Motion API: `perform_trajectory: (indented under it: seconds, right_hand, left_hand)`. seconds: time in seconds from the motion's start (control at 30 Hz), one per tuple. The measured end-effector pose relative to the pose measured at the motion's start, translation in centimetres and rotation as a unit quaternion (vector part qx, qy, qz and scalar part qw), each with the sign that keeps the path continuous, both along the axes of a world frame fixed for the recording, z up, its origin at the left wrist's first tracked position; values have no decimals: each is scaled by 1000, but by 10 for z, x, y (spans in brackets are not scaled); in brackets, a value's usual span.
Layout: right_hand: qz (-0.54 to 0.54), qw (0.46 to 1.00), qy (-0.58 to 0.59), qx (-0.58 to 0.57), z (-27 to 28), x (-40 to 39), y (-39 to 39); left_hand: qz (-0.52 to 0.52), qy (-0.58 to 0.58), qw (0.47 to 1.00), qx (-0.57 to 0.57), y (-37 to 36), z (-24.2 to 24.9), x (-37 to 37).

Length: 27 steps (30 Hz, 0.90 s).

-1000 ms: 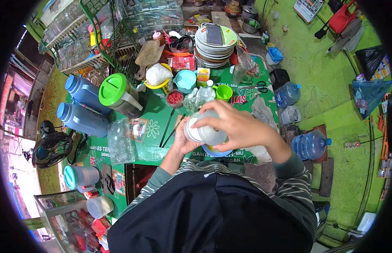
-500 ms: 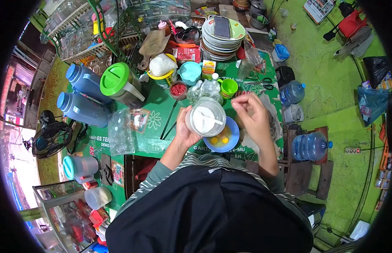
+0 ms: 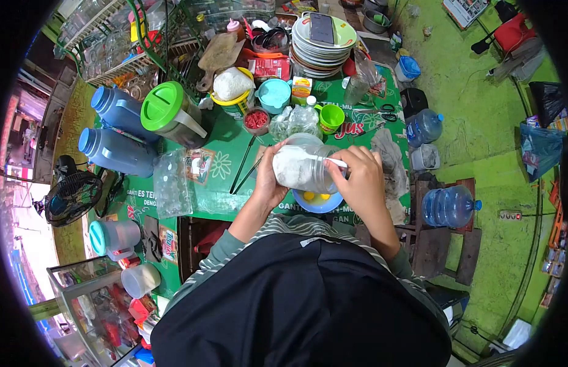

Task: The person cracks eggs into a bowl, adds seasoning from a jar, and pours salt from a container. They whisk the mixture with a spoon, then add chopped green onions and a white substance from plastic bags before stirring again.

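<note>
My left hand [image 3: 271,178] is wrapped round a clear plastic jar [image 3: 302,168] of white powder, tilted with its mouth toward the right. My right hand [image 3: 360,178] pinches the handle of a white spoon [image 3: 336,162] at the jar's mouth; the spoon's far end is inside the jar. Below the jar stands a blue bowl [image 3: 323,207] with cracked eggs in it, their yellow yolks showing. The jar hides part of the bowl. Just beyond are a bag of clear plastic [image 3: 294,122] and a green cup [image 3: 331,118].
Two chopsticks [image 3: 244,168] lie left of the jar, near a small tub of red pieces [image 3: 256,120]. Farther back stand a light-blue container [image 3: 273,95] and a plate stack [image 3: 320,52] with a phone on top. A green-lidded pitcher [image 3: 174,113] is at left, a grey cloth [image 3: 391,165] at right.
The jar has tipped over toward the right. My right hand has come down to it and taken hold of the white spoon.
</note>
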State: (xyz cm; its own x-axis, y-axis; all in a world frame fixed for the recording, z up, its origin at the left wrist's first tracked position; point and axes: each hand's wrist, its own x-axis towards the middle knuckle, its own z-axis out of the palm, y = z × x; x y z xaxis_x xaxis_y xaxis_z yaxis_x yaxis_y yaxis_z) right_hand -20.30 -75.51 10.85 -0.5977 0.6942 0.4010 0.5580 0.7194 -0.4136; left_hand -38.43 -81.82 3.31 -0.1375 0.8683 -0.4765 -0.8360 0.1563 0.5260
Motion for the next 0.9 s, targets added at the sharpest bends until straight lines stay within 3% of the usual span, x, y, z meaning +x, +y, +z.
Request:
perform_trajectory:
  seconds: [0.3,0.37,0.6,0.7,0.77,0.9]
  right_hand:
    - [-63,989,69,-117,-22,10,0]
    - [-87,974,89,-189,-24,12,2]
    - [-104,977,123,-142,-19,20,-2]
    - [-101,950,183,-232,-25,26,-1]
    - [-65,868,298,-391,-39,31,1]
    - [-80,836,253,-480,-29,41,2]
  left_hand:
    - [0,20,1000,-11,3,-1,2]
    - [-3,23,1000,-11,3,-2,2]
    - [-1,-4,1000,-5,4,-8,-3]
    - [-7,-43,999,3,2,-17,-11]
    - [-10,-65,998,7,-1,-21,-14]
    - [-23,-127,991,31,-3,-22,-16]
